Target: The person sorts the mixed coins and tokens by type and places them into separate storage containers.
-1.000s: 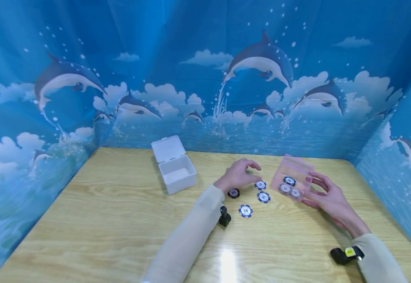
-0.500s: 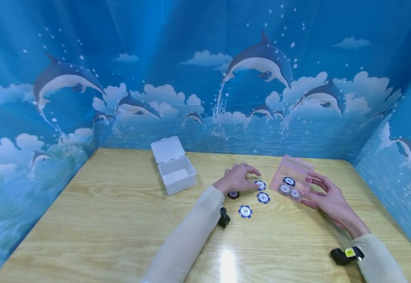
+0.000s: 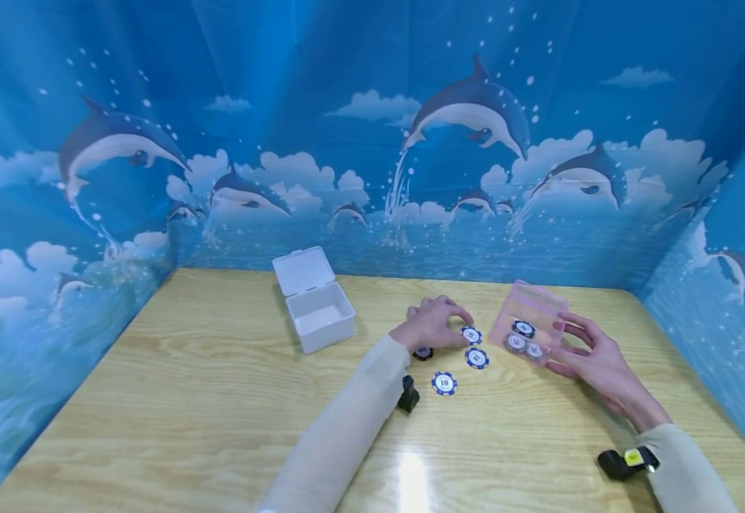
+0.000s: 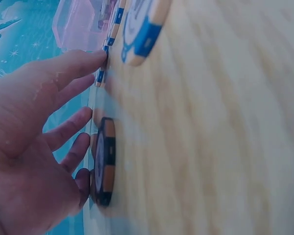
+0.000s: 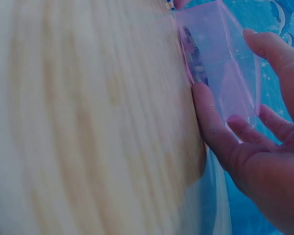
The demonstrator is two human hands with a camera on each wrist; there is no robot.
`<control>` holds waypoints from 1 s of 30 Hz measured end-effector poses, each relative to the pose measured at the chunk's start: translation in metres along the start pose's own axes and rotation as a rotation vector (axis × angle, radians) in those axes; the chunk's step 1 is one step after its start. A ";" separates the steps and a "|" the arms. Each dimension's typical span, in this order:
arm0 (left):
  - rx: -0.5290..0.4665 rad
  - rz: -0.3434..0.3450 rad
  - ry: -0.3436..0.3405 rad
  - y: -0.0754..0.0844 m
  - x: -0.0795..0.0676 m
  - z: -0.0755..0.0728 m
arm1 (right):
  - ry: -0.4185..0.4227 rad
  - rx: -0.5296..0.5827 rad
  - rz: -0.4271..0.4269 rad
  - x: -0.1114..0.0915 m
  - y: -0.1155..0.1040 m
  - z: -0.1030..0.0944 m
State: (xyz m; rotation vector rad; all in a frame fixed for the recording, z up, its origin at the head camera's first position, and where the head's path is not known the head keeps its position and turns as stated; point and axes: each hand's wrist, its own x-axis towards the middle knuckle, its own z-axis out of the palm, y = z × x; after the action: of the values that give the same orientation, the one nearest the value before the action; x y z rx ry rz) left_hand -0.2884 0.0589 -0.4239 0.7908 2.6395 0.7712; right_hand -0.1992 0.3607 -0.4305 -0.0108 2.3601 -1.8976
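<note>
My left hand (image 3: 435,323) is at a blue-and-white poker chip (image 3: 471,335) that lies flat on the table, with thumb and forefinger at its edges. In the left wrist view the thumb tip meets that chip, and the other fingers hang loosely over a black chip (image 4: 106,161). My right hand (image 3: 597,356) holds the right side of an open translucent pink box (image 3: 502,329), its fingers spread along the wall. Inside the box lie a black chip (image 3: 523,328) and grey chips (image 3: 516,343). Two more blue-and-white chips (image 3: 477,358) (image 3: 444,383) rest nearer the front.
An open white box (image 3: 329,335) with its hinged lid raised stands left of the left hand. A dolphin-print curtain (image 3: 372,142) hangs behind and beside the wooden table (image 3: 218,399).
My left hand has lowered slightly, and its thumb and forefinger have closed in on the far blue-and-white chip. The right hand and the pink box have stayed put.
</note>
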 end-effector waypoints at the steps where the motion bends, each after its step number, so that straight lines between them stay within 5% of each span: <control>1: 0.005 0.000 -0.005 0.000 0.000 0.000 | -0.001 0.010 -0.001 0.000 0.000 0.000; 19: -0.091 -0.081 -0.034 0.000 0.003 -0.003 | -0.006 0.029 -0.021 0.000 0.002 0.000; 30: -0.217 -0.023 -0.024 -0.009 0.005 -0.006 | 0.003 -0.048 0.012 0.001 0.001 0.001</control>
State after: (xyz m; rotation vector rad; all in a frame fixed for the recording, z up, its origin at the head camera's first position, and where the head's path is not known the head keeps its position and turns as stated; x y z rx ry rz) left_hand -0.2990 0.0526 -0.4244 0.7048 2.4842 1.0143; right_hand -0.2004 0.3602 -0.4314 0.0024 2.4018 -1.8368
